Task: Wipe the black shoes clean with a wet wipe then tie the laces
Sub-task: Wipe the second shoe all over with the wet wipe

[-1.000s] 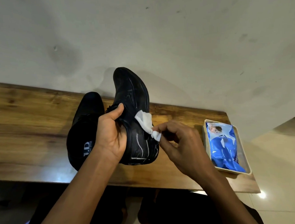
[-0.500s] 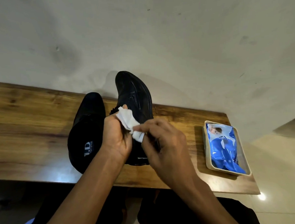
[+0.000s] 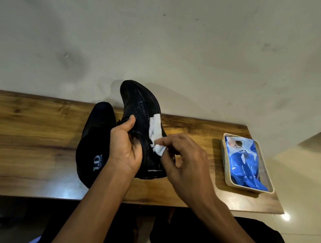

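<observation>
Two black shoes are on the wooden table [image 3: 37, 130]. The left shoe [image 3: 94, 140] lies flat with its white-lettered insole showing. The right shoe [image 3: 140, 107] is tipped on its side, toe toward the wall, and my left hand [image 3: 124, 148] grips it at the opening, thumb up over the laces. A crumpled white wet wipe [image 3: 155, 134] lies against that shoe's side. My right hand [image 3: 183, 160] pinches the wipe's lower end between thumb and fingertips.
A blue wet-wipe pack [image 3: 244, 163] sits in a cream tray [image 3: 227, 177] at the table's right end. A pale wall rises right behind the table. Light floor lies to the right, dark trousers below the table's front edge.
My right hand has carried the wipe from the lace area near my left thumb back to the right, onto the shoe's side. The shoe stays gripped in my left hand.
</observation>
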The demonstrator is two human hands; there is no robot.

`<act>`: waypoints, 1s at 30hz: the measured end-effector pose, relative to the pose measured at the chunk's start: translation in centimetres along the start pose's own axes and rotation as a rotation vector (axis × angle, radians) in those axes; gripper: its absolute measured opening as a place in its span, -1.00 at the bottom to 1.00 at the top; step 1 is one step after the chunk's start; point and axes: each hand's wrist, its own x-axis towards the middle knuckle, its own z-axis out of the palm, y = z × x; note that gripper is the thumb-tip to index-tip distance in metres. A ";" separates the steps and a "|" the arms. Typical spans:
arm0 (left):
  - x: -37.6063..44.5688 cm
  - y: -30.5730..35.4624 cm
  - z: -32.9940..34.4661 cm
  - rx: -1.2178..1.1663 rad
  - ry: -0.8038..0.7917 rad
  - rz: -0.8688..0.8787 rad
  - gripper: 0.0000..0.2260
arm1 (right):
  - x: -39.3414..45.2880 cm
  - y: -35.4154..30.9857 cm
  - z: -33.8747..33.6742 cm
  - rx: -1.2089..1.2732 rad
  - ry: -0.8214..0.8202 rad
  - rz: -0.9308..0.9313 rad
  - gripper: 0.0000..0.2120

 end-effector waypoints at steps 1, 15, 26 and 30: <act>0.0 0.1 0.1 0.007 -0.001 -0.002 -0.68 | -0.4 -0.6 0.3 0.007 -0.007 -0.032 -0.79; 0.3 0.0 0.5 -0.060 0.054 0.031 -0.69 | -0.7 2.6 -0.9 0.092 -0.071 0.141 -0.84; 0.4 -1.5 2.2 -0.181 0.096 0.020 -0.70 | -2.1 3.8 -0.6 0.447 -0.009 0.522 -0.91; 0.1 -2.9 2.9 -0.125 0.078 -0.009 -0.65 | -2.1 4.2 -0.2 0.749 0.022 0.775 -0.90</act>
